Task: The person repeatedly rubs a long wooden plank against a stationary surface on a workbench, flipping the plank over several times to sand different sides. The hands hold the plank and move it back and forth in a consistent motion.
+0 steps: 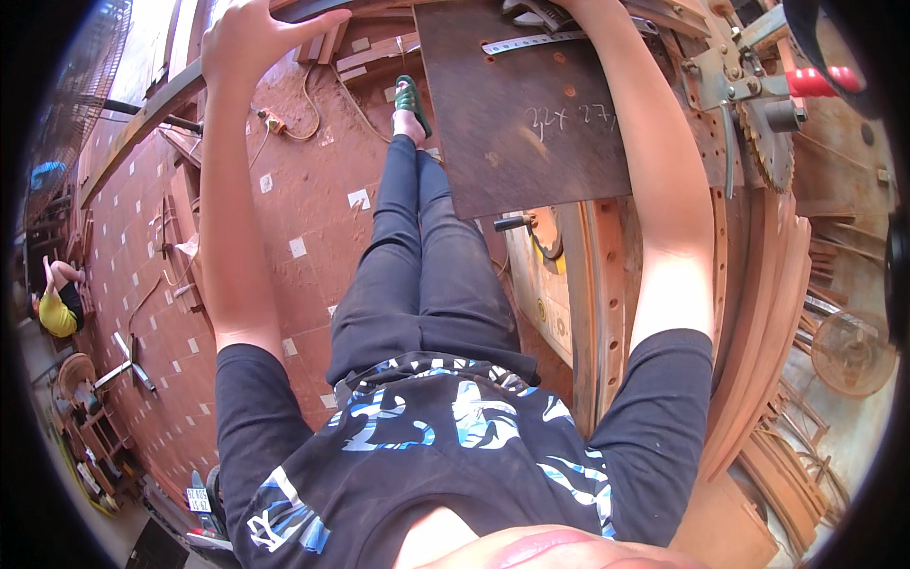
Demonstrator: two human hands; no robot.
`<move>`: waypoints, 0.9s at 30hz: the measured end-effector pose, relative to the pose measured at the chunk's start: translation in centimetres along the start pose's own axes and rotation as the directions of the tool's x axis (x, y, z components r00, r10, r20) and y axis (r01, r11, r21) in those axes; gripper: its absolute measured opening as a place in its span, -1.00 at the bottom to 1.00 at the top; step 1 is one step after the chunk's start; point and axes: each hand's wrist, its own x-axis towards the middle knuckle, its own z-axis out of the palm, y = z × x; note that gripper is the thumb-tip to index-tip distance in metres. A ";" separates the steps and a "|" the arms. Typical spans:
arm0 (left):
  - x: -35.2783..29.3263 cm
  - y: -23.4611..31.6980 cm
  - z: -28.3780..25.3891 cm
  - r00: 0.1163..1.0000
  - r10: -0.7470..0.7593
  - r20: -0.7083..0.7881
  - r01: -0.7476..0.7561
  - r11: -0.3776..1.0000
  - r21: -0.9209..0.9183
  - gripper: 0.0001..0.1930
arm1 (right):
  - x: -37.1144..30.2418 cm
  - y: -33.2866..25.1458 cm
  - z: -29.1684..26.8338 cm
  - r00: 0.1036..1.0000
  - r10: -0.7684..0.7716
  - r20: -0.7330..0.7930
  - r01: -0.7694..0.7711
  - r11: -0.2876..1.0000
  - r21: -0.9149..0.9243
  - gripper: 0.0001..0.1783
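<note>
My left hand [248, 40] is at the upper left, over a long bar [152, 112] that slants behind it. Its thumb stretches out to the right, while the other fingers run past the top edge. My right forearm [654, 133] reaches up across a dark flat panel [521, 123] marked with chalk. The right hand [573, 4] is almost wholly cut off by the top edge, so its fingers are hidden. Close to it lies a grey metal piece [533, 13], perhaps a clamp. A white measuring strip [540, 43] runs across the panel beneath my forearm.
A toothed circular saw blade [766, 147] and a red handle [821, 82] are on the right. Curved wood pieces [758, 322] stack beside my right arm. A cord with an orange connector [273, 121] lies on the tiled floor [313, 199]. Another person [59, 308] crouches far left.
</note>
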 end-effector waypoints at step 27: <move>-6.5 2.8 -3.9 0.979 -0.109 0.174 0.091 0.990 0.111 0.18 | -7.6 -2.5 -2.3 0.998 0.008 -0.054 -0.012 0.997 -0.072 -0.67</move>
